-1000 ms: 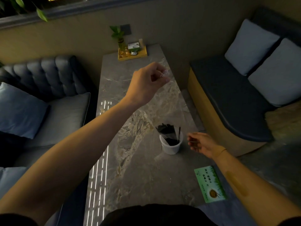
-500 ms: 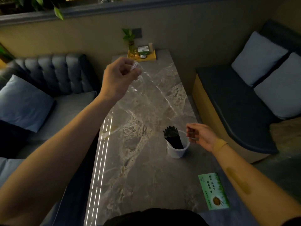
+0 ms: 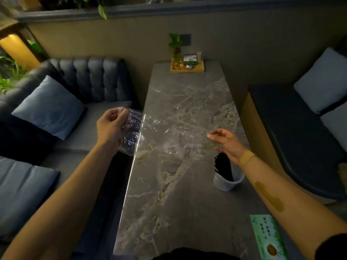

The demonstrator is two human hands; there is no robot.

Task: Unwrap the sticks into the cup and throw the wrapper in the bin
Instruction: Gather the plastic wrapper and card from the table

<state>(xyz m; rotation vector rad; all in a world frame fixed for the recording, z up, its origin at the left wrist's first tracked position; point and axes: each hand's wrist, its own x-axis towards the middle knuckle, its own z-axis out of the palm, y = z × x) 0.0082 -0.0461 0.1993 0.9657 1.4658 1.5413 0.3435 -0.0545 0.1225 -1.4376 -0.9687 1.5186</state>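
Observation:
A white cup (image 3: 228, 182) stands on the marble table (image 3: 169, 184) at the right, with a bundle of black sticks (image 3: 223, 167) leaning in it. My left hand (image 3: 110, 126) is over the table's left edge and pinches the end of a clear plastic wrapper (image 3: 150, 136). The wrapper stretches rightward across the table toward my right hand (image 3: 225, 141). That hand hovers just above the cup, fingers apart; whether its fingertips touch the wrapper's far end I cannot tell. No bin is in view.
A wooden tray (image 3: 186, 67) with a small plant and boxes sits at the table's far end. A green card (image 3: 268, 239) lies at the near right corner. A grey sofa with blue cushions (image 3: 48, 106) runs along the left, a bench with pillows (image 3: 319, 81) on the right.
My left hand has swung down and left with the wrapper, from above the table's far half to its left edge. My right hand rose from beside the cup to above it.

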